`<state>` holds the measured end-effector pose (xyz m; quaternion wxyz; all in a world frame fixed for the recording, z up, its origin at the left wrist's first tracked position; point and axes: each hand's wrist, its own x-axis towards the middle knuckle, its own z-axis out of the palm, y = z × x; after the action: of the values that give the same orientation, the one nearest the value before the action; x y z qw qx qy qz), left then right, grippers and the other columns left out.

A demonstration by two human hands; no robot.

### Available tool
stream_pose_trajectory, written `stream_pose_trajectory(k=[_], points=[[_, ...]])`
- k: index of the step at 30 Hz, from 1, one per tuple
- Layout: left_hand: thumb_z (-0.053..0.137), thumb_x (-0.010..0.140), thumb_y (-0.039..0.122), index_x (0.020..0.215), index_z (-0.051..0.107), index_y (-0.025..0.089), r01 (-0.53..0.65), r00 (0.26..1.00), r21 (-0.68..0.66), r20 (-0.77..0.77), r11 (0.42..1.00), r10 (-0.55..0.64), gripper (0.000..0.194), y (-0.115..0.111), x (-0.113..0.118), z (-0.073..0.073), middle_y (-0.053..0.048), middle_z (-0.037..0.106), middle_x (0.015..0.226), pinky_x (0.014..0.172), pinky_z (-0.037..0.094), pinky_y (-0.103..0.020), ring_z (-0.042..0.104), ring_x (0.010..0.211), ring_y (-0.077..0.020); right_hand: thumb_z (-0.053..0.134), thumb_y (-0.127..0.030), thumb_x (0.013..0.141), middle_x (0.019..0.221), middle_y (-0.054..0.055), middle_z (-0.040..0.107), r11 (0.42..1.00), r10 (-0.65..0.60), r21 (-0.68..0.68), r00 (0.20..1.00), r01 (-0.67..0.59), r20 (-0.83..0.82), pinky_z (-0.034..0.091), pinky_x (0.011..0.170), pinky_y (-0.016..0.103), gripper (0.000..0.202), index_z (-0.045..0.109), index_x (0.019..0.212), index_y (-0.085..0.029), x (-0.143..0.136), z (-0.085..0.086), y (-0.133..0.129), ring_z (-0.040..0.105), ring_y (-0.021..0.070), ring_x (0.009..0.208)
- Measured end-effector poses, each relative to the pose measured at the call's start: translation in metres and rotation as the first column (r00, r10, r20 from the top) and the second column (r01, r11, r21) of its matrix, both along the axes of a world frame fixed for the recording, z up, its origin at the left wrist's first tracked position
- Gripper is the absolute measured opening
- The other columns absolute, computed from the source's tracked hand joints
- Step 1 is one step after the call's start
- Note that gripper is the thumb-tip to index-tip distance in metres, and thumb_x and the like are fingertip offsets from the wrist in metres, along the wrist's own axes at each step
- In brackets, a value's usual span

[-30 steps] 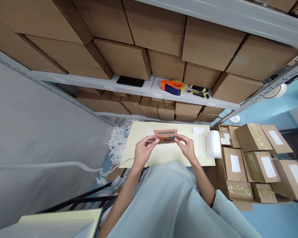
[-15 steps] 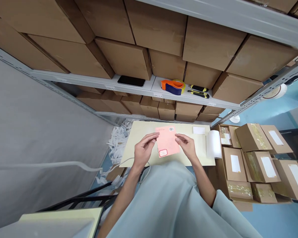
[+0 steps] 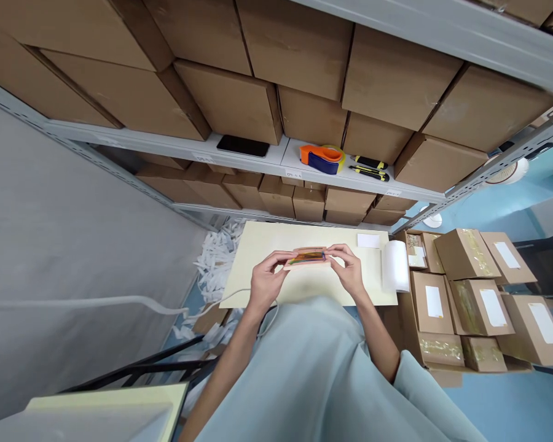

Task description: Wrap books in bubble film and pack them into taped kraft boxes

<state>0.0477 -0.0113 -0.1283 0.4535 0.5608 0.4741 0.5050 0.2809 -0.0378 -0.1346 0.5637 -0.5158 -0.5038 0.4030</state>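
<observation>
Over the pale tabletop (image 3: 267, 236), a flat pink packet (image 3: 306, 264) is held up between my hands with one edge turned toward me. Between its parted pink sides show multicoloured strips or edges, too small to identify. My left hand (image 3: 268, 279) pinches the packet's left end between thumb and fingers. Its right end is gripped the same way by my right hand (image 3: 349, 270). A small white label (image 3: 367, 240) lies beyond my right hand, and a white roll (image 3: 396, 266) sits at the table's right edge.
Shelves of cardboard boxes (image 3: 311, 116) rise behind the table. One shelf holds a black phone (image 3: 243, 145), an orange tape dispenser (image 3: 322, 158) and utility knives (image 3: 369, 168). Labelled cartons (image 3: 483, 307) crowd the right; white paper scraps (image 3: 216, 261) and a cable (image 3: 156, 305) are left.
The pink packet has tipped from showing its flat face, with barcode and red-framed label, to edge-on. Its sides now stand apart, showing the coloured inside. Both hands keep hold of its ends.
</observation>
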Motion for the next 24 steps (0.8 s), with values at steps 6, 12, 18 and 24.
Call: stream_pose_trajectory(k=[6, 12, 18, 24], points=[[0.079, 0.095, 0.039, 0.088, 0.085, 0.024, -0.019, 1.0, 0.143, 0.015, 0.99, 0.017, 0.017, -0.002, -0.003, 0.0, -0.008, 0.084, 0.098, 0.095, 0.067, -0.042, 0.081, 0.098, -0.024, 0.074, -0.069, 0.098, 0.094, 0.006, 0.081, 0.991, 0.054, -0.121, 0.997, -0.06, -0.056, 0.062, 0.08, 0.035, 0.046, 0.09, 0.106, -0.027, -0.003, 0.003, 0.0, 0.073, 0.0233, 0.09], [0.078, 0.097, 0.04, 0.106, 0.084, 0.022, -0.085, 0.995, 0.091, 0.059, 0.992, 0.08, 0.021, -0.006, -0.009, 0.002, -0.013, 0.079, 0.131, 0.1, 0.066, -0.042, 0.08, 0.105, -0.0234, 0.096, -0.064, 0.077, 0.098, 0.006, 0.085, 0.98, 0.024, -0.188, 0.978, -0.063, -0.205, 0.066, 0.081, 0.036, 0.045, 0.086, 0.096, -0.025, -0.007, -0.002, -0.001, 0.077, 0.0225, 0.085], [0.091, 0.081, 0.06, 0.108, 0.083, 0.017, 0.044, 0.994, -0.205, 0.11, 0.978, -0.021, 0.051, -0.001, -0.012, -0.009, -0.013, 0.084, 0.107, 0.088, 0.066, -0.038, 0.078, 0.094, -0.0249, 0.096, -0.064, 0.077, 0.096, 0.006, 0.083, 0.985, -0.03, -0.174, 0.982, -0.003, -0.186, 0.068, 0.088, 0.037, 0.045, 0.078, 0.092, -0.025, -0.014, -0.007, -0.005, 0.08, 0.0231, 0.09], [0.09, 0.083, 0.054, 0.089, 0.082, 0.021, -0.043, 0.999, -0.046, -0.005, 0.998, 0.043, 0.035, -0.002, -0.01, -0.012, -0.005, 0.079, 0.086, 0.074, 0.059, -0.03, 0.07, 0.078, -0.0183, 0.09, -0.054, 0.086, 0.101, 0.006, 0.083, 0.994, -0.017, -0.109, 0.995, 0.006, -0.101, 0.065, 0.097, 0.041, 0.038, 0.079, 0.108, -0.026, -0.014, -0.009, -0.004, 0.079, 0.0246, 0.099]])
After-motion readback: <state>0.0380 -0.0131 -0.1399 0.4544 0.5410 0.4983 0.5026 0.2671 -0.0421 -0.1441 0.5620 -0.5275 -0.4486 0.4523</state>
